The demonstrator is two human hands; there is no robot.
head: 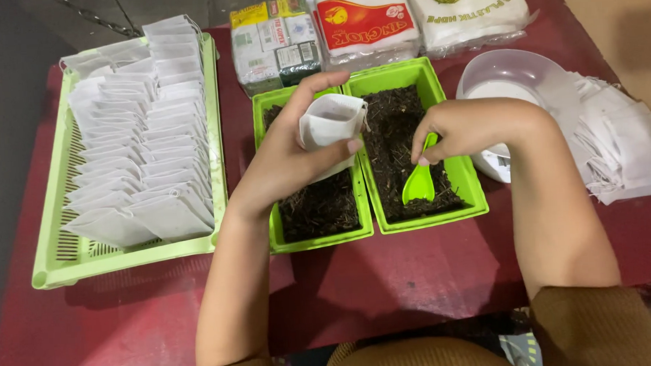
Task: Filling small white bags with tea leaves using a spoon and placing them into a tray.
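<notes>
My left hand (288, 152) holds a small white paper pouch (329, 124) with its mouth open, above the left green tub (320, 237) of dark loose tea. My right hand (468, 124) grips a green plastic spoon (419, 181), whose bowl dips into the dark tea in the right green tub (470, 192). The two tubs stand side by side on the dark red table (415, 274).
A light green slotted tray (61, 250) at the left holds several rows of filled white pouches (140, 139). Packets of goods (367, 23) lie at the back. A white scale with a clear bowl (513, 82) and a heap of empty pouches (620, 144) are on the right.
</notes>
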